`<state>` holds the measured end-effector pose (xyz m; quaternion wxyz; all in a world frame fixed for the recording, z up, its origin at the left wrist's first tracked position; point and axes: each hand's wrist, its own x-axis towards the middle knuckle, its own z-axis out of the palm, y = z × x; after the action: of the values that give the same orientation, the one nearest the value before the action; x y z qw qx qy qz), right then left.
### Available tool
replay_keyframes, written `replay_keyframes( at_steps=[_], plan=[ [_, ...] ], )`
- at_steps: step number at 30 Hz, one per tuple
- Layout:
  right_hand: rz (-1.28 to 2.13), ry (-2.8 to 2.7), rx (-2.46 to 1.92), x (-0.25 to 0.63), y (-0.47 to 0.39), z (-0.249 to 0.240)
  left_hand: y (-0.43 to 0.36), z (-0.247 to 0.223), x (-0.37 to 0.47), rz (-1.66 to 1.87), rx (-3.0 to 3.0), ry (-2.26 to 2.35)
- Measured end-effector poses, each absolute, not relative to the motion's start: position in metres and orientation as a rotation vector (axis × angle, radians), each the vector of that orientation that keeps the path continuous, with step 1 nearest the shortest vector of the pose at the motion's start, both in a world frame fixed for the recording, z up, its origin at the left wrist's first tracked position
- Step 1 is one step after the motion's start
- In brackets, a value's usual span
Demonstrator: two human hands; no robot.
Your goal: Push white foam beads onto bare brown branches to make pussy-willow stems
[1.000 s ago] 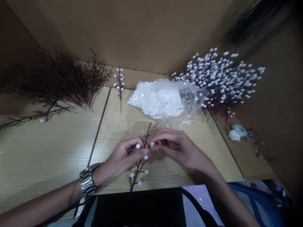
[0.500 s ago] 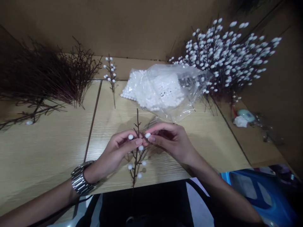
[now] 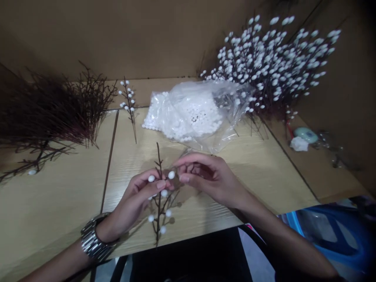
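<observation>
Left grip [image 3: 132,199] is pinching a dark branching stem [image 3: 159,206] between thumb and fingers, partway up its length. Stem is standing roughly lengthwise to the wearer, its bare tip pointing away past the grip, its lower end reaching down toward the near edge of the surface [image 3: 58,203]. Several white balls are sitting on its side twigs: one just left of the pinching thumb, others below the grip on both sides of the stem. One white ball [image 3: 171,175] is showing between the two grips, just off the tips of the right one. Right grip [image 3: 210,176] is hanging open beside it, thumb and forefinger parted, nothing visible between them; what the curled inner fingers may be holding cannot be told. A metal watch [image 3: 96,237] is circling the wrist behind the left grip.

Beyond both grips, a clear plastic bag [image 3: 188,113] is lying full of loose white balls. A small sprig [image 3: 128,100] with white balls is lying beyond the left grip, left of the bag. Well left of that grip, a heap of bare dark stems [image 3: 64,113] is spreading, a lone white ball [image 3: 32,172] showing at its near side. Beyond and right of the right grip, a dense bunch of white-balled branches [image 3: 273,62] is fanning out. Farther right of it, a pale green oval object [image 3: 306,135] is resting against a crumpled white scrap [image 3: 299,144].
</observation>
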<state>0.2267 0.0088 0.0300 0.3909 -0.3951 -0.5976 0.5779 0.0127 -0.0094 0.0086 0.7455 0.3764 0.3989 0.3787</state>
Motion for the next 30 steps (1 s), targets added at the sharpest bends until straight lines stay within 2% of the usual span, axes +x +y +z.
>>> replay_keyframes(
  at_steps=[5,8,15,30],
  plan=[
    [0.683,-1.915,-1.191,0.272,0.059,0.053,-0.01,0.014,0.014,0.802,0.839,0.969],
    [0.472,-2.081,-1.391,0.29,0.104,0.054,-0.01,0.014,0.015,0.812,0.863,0.976],
    [0.417,-2.402,-1.619,0.276,0.164,0.023,-0.011,0.004,0.01,0.764,1.007,0.966],
    [0.382,-2.451,-1.606,0.266,0.172,0.018,-0.009,0.0,0.008,0.788,1.074,0.9]
  ],
)
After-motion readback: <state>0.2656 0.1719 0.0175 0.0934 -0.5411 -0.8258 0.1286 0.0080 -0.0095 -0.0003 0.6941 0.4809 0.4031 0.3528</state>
